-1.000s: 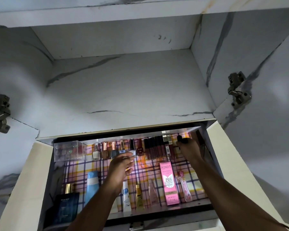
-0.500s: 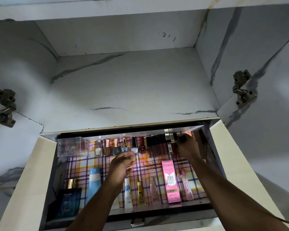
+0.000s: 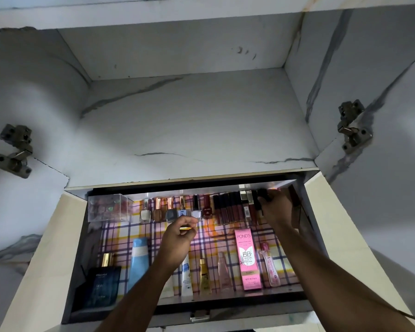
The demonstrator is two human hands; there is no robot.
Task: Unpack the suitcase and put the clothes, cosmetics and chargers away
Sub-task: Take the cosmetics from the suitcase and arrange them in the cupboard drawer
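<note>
Cosmetics line the drawer's (image 3: 187, 301) back edge; right hand (image 3: 277, 210) grasps a dark tube (image 3: 264, 196), left hand (image 3: 177, 238) pinches something yellow.

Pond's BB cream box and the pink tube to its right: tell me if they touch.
Apart. The head view shows a strip of checked liner between the Pond's BB cream box and the pink tube.

Cabinet walls (image 3: 189, 130) looked like smooth matt laminate, white with grey marble veining. Door hinges (image 3: 16, 152) were dull metal. Drawer liner (image 3: 216, 245) looked like glossy checked paper or plastic, cannot tell which. Clear box (image 3: 109, 208) was transparent hard plastic. Nail polish bottles (image 3: 170, 210) were shiny glass with metallic caps. Pink carton (image 3: 248, 259) was glossy printed card. Blue tube (image 3: 138, 262) was matt plastic. Dark perfume bottle (image 3: 101, 286) was glossy, gold metallic cap.
</note>
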